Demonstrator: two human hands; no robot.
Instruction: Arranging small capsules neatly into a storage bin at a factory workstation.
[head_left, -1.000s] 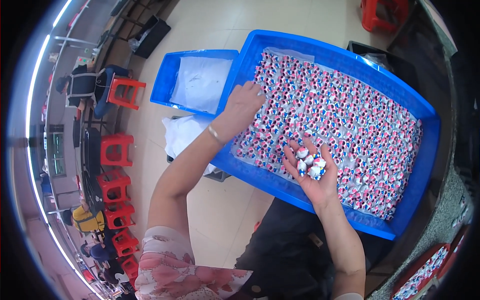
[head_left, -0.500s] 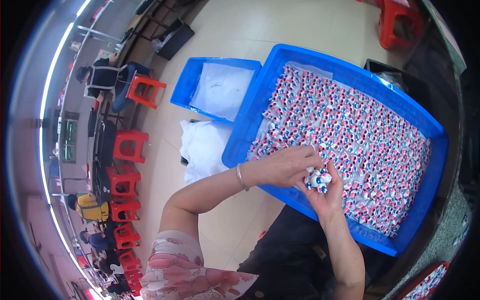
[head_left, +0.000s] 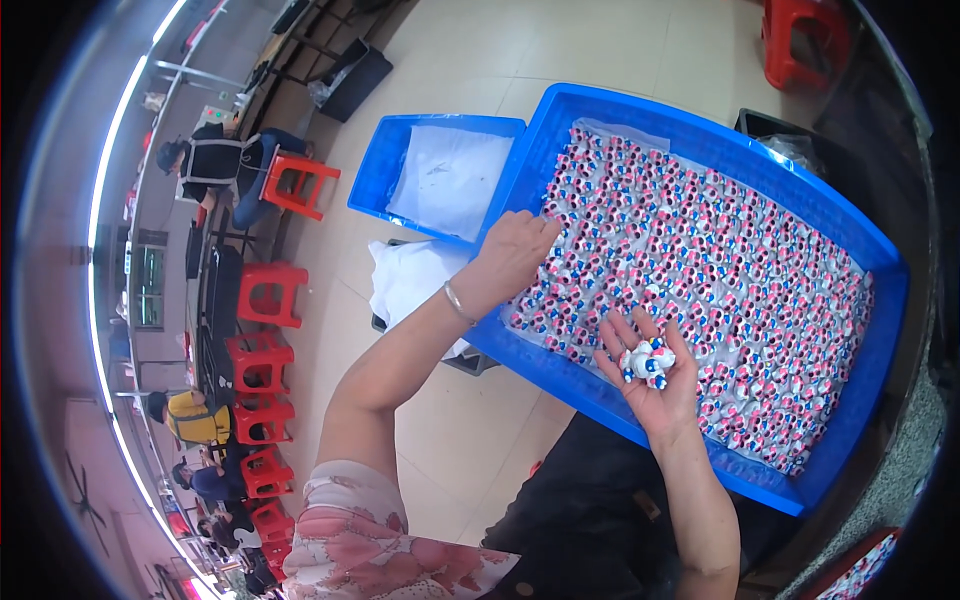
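Note:
My right hand (head_left: 655, 400) is palm up over the near side of a large blue tray (head_left: 490, 335), its fingers loosely curled. In its palm rests a small heap of painted figurines (head_left: 648, 365), white with blue, pink and yellow spots. My left hand (head_left: 518, 255), with a bangle at the wrist, reaches over the tray's left part, fingertips pinched together and down by the rows. Whatever those fingertips hold is hidden. Many similar white, pink and blue figurines (head_left: 740, 280) stand close together on a pale sheet in the tray.
Beside the large tray, a smaller blue bin (head_left: 365, 185) holds a white sheet. Below it lies white sheeting (head_left: 410, 285) over a dark crate. Red stools (head_left: 270, 295) line the left, where people sit at benches. Another red stool (head_left: 800, 45) stands far right.
My left hand has moved away from the figurines in my right palm, to the far left, over the tray's rows. My right hand's fingers have spread wider, with the figurines still in it.

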